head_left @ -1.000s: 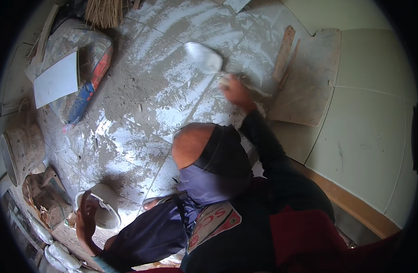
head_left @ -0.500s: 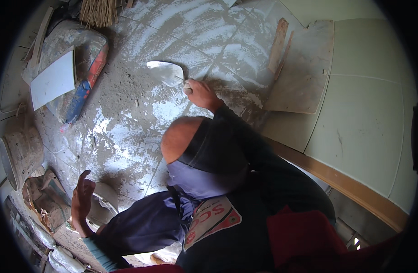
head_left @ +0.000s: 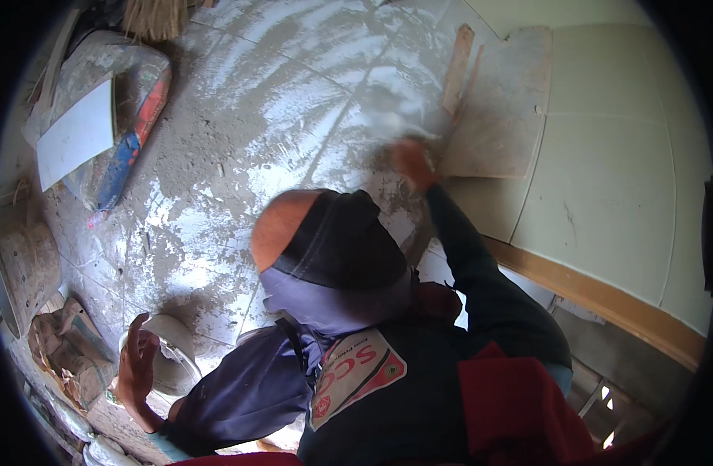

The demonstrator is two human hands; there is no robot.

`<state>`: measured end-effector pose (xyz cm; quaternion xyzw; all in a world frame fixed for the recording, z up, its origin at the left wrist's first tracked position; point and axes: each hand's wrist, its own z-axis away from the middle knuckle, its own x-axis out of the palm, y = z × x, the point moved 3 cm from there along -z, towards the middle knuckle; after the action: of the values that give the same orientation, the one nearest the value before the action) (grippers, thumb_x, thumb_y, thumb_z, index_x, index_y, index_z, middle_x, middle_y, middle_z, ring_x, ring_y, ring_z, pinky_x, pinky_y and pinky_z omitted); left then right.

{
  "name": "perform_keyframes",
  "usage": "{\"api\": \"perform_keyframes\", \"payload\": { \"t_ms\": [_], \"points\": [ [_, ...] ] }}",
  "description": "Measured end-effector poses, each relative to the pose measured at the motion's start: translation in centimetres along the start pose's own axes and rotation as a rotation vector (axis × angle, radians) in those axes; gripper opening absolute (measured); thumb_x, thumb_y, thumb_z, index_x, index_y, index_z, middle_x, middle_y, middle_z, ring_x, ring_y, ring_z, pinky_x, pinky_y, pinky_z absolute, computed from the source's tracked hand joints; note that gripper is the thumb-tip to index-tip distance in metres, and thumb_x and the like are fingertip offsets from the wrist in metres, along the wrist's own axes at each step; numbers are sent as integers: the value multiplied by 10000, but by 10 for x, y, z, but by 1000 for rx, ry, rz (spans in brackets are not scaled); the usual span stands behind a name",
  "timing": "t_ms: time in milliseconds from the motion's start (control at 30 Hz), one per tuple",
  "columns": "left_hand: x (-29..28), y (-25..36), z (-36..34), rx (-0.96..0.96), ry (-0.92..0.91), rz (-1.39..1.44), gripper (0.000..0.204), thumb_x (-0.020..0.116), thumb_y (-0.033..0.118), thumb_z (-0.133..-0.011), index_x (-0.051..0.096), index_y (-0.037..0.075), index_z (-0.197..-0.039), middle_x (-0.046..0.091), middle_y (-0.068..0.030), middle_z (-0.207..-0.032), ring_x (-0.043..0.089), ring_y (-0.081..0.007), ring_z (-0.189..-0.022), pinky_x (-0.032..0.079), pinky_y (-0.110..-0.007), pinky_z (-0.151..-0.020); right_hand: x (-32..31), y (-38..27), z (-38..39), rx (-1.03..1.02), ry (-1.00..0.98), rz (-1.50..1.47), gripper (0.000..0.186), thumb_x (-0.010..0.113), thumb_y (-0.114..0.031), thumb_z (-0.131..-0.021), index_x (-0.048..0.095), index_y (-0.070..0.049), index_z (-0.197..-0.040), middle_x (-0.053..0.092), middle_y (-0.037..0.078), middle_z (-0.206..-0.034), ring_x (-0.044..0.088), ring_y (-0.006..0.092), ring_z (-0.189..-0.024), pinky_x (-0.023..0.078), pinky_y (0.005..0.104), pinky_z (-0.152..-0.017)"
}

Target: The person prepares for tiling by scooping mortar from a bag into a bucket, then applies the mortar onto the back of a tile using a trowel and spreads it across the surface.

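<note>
While R fingers (head_left: 403, 147) grip blurred trowel (head_left: 395, 116) | L fingers (head_left: 148, 343) half-open | nr bucket (head_left: 181, 334)

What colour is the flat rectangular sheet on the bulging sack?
The flat rectangular sheet is white, shown best in the head view.

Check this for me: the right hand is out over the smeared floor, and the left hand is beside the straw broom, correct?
Not quite: the head view shows the left hand beside the pale bucket, not the straw broom, which is up at the top left. The right hand is indeed out over the smeared floor.
</note>
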<state>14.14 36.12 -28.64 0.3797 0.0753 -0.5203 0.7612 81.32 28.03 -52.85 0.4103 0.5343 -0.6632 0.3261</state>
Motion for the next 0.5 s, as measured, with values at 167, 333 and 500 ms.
{"api": "perform_keyframes", "payload": {
  "t_ms": [167, 333, 500],
  "points": [
    [0, 2, 3, -30, 4, -12, 476, 521, 307, -947, 420, 68, -1346, 575, -129, -854, 535, -215, -781, 443, -367, -758, 3, -75, 0, 26, 121, -180, 269, 556, -258, -859, 578, -1, -936, 599, 215, -863, 572, 390, -884, 440, 461, -787],
    [4, 2, 16, -47, -32, -6, 493, 524, 331, -937, 415, 102, -1360, 588, -138, -902, 563, -244, -827, 449, -387, -780, -53, 3, 73, 888, 98, -694, 229, 541, -263, -886, 539, -54, -979, 583, 102, -747, 594, 229, -627, 501, 373, -548],
    [0, 1, 7, -31, -35, -27, 504, 511, 344, -943, 406, 80, -1360, 587, -147, -901, 557, -239, -814, 447, -380, -770, -48, 15, 80, 1106, 322, -1174, 279, 523, -308, -907, 505, -37, -972, 550, 73, -732, 557, 172, -561, 484, 330, -458]
  ]
}}
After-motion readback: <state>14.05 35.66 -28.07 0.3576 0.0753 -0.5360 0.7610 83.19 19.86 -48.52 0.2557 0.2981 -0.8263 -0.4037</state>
